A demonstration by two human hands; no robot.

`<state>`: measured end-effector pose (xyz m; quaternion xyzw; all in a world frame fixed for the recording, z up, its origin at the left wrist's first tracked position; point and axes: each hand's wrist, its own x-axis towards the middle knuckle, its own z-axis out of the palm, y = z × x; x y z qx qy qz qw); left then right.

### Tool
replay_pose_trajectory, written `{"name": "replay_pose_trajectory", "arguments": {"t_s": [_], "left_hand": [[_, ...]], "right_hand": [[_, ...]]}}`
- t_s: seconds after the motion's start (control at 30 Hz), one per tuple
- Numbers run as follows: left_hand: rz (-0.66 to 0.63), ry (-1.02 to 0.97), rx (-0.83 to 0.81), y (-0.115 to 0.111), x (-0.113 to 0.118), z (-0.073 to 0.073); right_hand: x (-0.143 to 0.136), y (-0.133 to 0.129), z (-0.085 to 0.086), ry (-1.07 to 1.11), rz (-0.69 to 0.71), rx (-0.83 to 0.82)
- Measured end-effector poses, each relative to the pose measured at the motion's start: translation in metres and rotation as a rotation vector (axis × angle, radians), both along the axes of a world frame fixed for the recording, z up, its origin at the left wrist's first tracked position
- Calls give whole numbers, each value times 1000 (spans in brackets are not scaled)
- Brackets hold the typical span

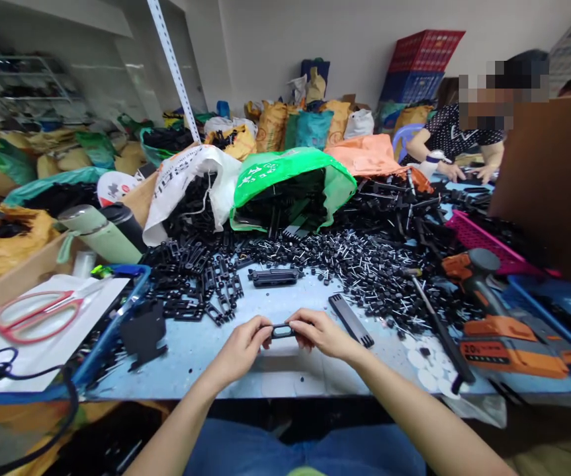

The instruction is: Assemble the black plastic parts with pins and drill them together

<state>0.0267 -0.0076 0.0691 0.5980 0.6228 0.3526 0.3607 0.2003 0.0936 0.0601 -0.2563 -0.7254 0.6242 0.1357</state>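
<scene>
Between my two hands, above the front of the light-blue table (190, 370), is a small black plastic link (282, 330) with a long slot through it. My left hand (245, 344) pinches its left end, and my right hand (317, 334) pinches the right end. Just beyond my hands lies a black ribbed plastic piece (274, 277). To the right of my right hand is a flat dark bar (351, 320) with slots at its ends. Similar slotted black links (216, 281) are heaped at the left, and many small black-headed screws (359, 264) are spread behind and to the right.
An orange cordless drill (508, 330) and a hammer (439, 324) lie at the right. Red scissors (37, 317) rest on paper at the left near a green flask (99, 231). A green sack (290, 172) of black parts stands behind. A co-worker (464, 139) sits at the far right.
</scene>
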Motion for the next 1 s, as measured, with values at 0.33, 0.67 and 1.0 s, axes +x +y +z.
{"name": "replay_pose_trajectory", "arguments": {"t_s": [0.33, 0.67, 1.0], "left_hand": [[206, -413, -68, -9, 20, -32], [717, -354, 268, 8, 37, -52], [30, 538, 188, 13, 51, -75]], "right_hand": [[5, -33, -34, 174, -115, -216], [27, -5, -33, -165, -471, 481], [71, 25, -62, -394, -537, 643]]}}
